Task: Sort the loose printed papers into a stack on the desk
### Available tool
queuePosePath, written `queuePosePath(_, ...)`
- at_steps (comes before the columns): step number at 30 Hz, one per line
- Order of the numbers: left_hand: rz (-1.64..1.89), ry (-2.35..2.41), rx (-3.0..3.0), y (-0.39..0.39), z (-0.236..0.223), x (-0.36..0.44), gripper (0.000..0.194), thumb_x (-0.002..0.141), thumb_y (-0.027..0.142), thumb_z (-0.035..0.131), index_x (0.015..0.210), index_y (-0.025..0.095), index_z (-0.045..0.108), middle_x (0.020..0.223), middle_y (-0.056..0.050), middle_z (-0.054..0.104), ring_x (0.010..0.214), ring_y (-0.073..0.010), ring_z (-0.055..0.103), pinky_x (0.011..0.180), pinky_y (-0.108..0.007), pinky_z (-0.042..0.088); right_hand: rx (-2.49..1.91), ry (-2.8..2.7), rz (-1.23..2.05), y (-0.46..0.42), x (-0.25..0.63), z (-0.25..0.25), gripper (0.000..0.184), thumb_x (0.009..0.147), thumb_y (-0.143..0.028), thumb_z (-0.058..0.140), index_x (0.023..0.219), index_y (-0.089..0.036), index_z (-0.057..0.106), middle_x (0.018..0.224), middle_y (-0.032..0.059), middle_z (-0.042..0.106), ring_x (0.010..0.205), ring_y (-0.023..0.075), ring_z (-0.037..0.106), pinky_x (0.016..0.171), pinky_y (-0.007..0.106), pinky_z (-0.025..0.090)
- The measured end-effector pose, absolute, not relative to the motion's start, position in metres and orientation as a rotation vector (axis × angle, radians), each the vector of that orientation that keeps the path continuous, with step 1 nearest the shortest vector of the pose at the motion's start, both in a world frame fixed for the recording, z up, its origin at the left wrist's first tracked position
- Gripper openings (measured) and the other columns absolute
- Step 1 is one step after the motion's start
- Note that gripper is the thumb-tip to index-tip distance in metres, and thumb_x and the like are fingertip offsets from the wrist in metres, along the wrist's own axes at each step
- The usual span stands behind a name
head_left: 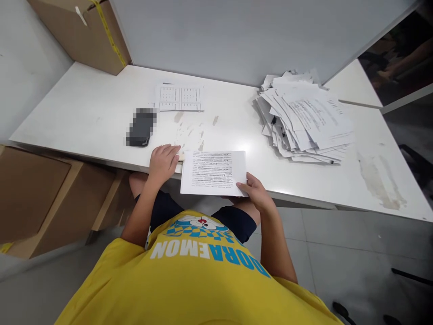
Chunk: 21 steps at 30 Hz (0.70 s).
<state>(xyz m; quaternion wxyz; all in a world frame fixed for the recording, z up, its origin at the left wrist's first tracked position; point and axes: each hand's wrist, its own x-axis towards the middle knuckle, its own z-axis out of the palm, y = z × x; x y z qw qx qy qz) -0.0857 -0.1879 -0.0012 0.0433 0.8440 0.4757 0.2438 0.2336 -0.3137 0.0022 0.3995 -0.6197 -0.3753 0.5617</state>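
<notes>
A white printed sheet of paper (214, 174) extends past the table's front edge over my lap. My right hand (256, 193) grips its lower right corner, thumb on top and fingers underneath. Whether it is one sheet or several, I cannot tell. My left hand (163, 163) rests at the table edge, left of the sheet, fingers stretched out and holding nothing visible. Close to its fingertips, a small pale piece (181, 156) sticks out from the sheet's upper left corner; most of it is hidden.
On the white table (230, 117) lie a dark, pixelated phone-like object (141, 127) and printed papers (180, 98) behind it. A messy paper stack (304, 117) stands at right. Cardboard boxes stand at back left (84, 31) and below left (74, 198). A grey panel (237, 40) closes the back.
</notes>
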Motion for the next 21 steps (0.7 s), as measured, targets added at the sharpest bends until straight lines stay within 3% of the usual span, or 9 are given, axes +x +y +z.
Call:
queuePosePath(8,0.832,1.481,2.572,-0.182,-0.008,-0.082,0.05,0.102,0.038,0.029,0.135,0.018,0.061,0.125,-0.012,0.069,0.122,-0.0288,0.057,0.102,-0.045,0.037,-1.49,-0.979,1.406,-0.317,0.24,-0.006,0.046,0.074,-0.048,0.074,0.113,-0.026,0.062,0.114,0.0063,0.074,0.104,0.0295,0.069,0.091,0.046,0.056)
queuePosePath(14,0.808,1.486,2.572,-0.185,-0.009,-0.082,0.05,0.102,0.04,0.029,0.134,0.019,0.061,0.124,-0.013,0.069,0.118,-0.0297,0.056,0.099,-0.045,0.036,-1.49,-0.976,1.429,-0.317,0.241,-0.007,0.043,0.077,-0.047,0.073,0.112,-0.025,0.063,0.115,0.0068,0.074,0.103,0.0288,0.069,0.092,0.047,0.055)
queuePosePath(21,0.702,1.461,2.65,-0.186,-0.006,-0.083,0.051,0.103,0.04,0.03,0.145,0.023,0.051,0.132,-0.011,0.065,0.121,-0.0301,0.053,0.098,-0.045,0.035,-1.59,-1.04,1.378,-0.308,0.234,0.002,0.036,0.076,-0.042,0.07,0.107,-0.023,0.064,0.108,0.0068,0.074,0.103,0.0299,0.067,0.092,0.048,0.053)
